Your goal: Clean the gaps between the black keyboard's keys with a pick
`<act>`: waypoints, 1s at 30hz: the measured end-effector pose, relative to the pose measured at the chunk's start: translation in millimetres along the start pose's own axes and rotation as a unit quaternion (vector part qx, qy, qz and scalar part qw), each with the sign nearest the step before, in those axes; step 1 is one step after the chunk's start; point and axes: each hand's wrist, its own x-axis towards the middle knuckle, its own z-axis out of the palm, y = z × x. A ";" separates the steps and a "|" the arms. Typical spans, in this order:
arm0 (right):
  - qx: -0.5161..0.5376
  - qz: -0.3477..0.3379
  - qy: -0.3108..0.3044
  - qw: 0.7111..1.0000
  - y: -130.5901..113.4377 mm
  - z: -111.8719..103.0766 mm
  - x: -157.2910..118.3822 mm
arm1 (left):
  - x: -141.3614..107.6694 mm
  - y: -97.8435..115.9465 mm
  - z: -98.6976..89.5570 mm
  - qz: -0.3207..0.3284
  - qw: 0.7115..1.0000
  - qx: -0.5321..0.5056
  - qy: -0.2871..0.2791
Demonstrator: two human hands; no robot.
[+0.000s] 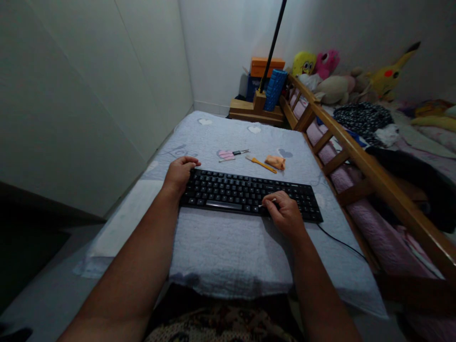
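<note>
Right hand (285, 214): pinching white-tipped stick (261, 205) over right half of keyboard (228, 192)
Keyboard: flat on cloth (228, 247), key legends too small to read
Left hand (179, 175): curled at keyboard's left end, grip impossible to tell
Script (180, 149): cursive, beyond keyboard's left end, too faint to read

Slants the bare left forearm (142, 251) inward from the lower left, reaching farther forward than on the right. Holds the left hand (179, 175) turned inward, with fingers (190, 160) bent and pointing right. Angles the bare right forearm (317, 275) inward from the lower right. Holds the right hand (287, 213) curled, pinching with thumb (272, 209) and index finger (273, 196).
</note>
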 end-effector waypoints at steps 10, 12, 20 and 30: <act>0.009 -0.014 0.023 1.000 4.6 3.2 2.0 | 0.8 -1.9 -0.1 0.002 1.000 -0.006 -0.002; 0.009 -0.017 0.025 0.999 4.3 3.2 2.1 | 0.8 -1.8 -0.1 0.002 1.000 -0.008 -0.002; 0.008 -0.003 0.011 1.000 0.3 0.8 0.4 | -1.3 1.2 0.6 0.002 1.000 -0.005 0.001; 0.004 0.019 0.021 1.000 4.3 -4.5 -1.8 | -0.2 -0.6 -0.2 0.005 1.000 0.004 0.001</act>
